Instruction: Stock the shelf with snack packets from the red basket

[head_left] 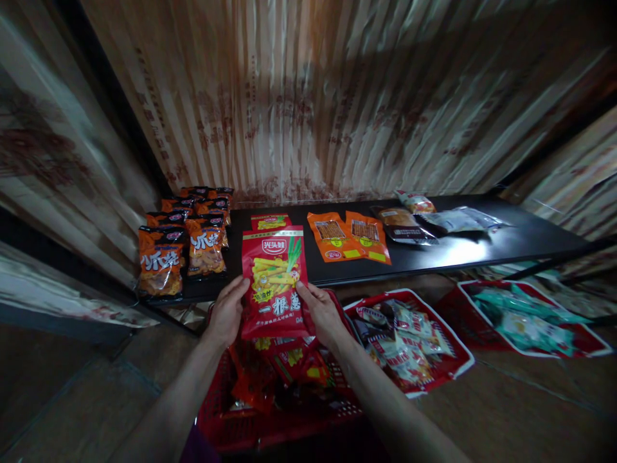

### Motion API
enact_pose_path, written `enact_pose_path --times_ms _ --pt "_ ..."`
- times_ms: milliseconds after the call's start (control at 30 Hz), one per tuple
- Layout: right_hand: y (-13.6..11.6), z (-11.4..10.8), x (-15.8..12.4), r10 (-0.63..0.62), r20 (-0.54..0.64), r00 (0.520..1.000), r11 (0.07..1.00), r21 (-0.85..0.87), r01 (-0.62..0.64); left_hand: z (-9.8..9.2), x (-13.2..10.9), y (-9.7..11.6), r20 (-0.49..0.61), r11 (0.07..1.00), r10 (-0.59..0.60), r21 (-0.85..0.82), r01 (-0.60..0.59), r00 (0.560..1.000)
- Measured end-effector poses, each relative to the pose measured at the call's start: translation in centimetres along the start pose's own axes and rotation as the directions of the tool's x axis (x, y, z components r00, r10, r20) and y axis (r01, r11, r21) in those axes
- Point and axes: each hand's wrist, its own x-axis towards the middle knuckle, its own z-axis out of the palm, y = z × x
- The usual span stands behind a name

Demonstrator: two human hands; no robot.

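Observation:
A red snack bag (274,283) with yellow sticks and a green onion printed on it is held upright between my two hands. My left hand (228,313) pinches its left edge, and my right hand (322,313) grips the right edge. Behind its top, a similar red bag (270,222) lies on the black shelf (289,257). Below my hands is a red basket (216,411), in which more red and orange snack bags (294,363) lie; my forearms hide part of it.
Orange-and-black bags (161,263) stand in rows on the shelf's left. Two orange packets (347,236), a brown packet (402,225) and a silvery packet (463,220) lie farther right. Red baskets with white-and-red bags (405,341) and green bags (530,321) sit on the floor.

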Motion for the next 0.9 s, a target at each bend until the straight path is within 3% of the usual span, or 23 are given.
enact_pose_path --times_ms 300,467,700,900 --pt "-0.2 -0.7 1.0 -0.045 -0.113 0.993 0.997 0.049 0.051 0.6 -1.2 0.0 0.266 0.974 -0.178 0.182 0.132 0.947" --pt "-0.2 -1.3 1.7 -0.07 -0.132 0.989 0.995 0.068 0.079 0.6 -1.1 -0.4 0.299 0.967 -0.169 0.236 0.099 0.939" --pt "-0.4 -1.2 1.9 -0.054 -0.168 0.984 0.994 0.086 0.07 0.8 -1.0 -0.5 0.242 0.972 -0.156 0.21 0.105 0.958" --pt "-0.7 -1.1 1.6 -0.032 -0.169 0.985 0.993 0.109 0.051 0.5 -1.2 -0.2 0.32 0.97 -0.144 0.233 0.07 0.936"
